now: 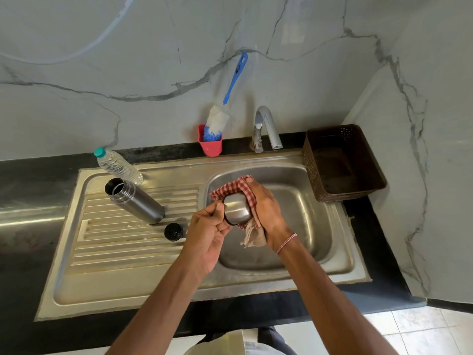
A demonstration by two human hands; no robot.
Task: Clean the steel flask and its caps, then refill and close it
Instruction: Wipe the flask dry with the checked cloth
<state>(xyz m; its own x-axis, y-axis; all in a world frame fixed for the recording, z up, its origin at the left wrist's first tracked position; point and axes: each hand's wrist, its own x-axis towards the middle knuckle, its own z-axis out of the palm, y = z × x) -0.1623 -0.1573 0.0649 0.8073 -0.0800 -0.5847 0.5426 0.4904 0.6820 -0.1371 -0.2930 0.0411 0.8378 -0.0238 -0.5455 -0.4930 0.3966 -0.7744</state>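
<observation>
My left hand [207, 234] pinches the steel cap [236, 208] by its rim, thumb on top and fingers curled beneath, holding it over the sink [314, 226]. My right hand [266, 211] is wrapped round the far side of the cap, fingers curled, gripping a red checked cloth [235, 187] against the metal. The cloth's loose end hangs below my palm, and there's a thread band [286, 243] on that wrist.

Just left of my left hand, the small black cap [174, 231] sits on the draining board [122, 239]. Farther left and a bit beyond it, the flask [135, 201] stands on the ribs, mouth open with no cap on. Right behind the flask is the plastic water bottle [117, 166], green lid on, at the board's back edge.

Beyond my hands, against the wall, a red cup [211, 147] holds a blue-handled brush [217, 119], bristles down. To its right is the tap [266, 126], spout curving toward the basin. Off past my right hand, a brown basket [343, 162] sits on the dark table [25, 180] beside the sink.
</observation>
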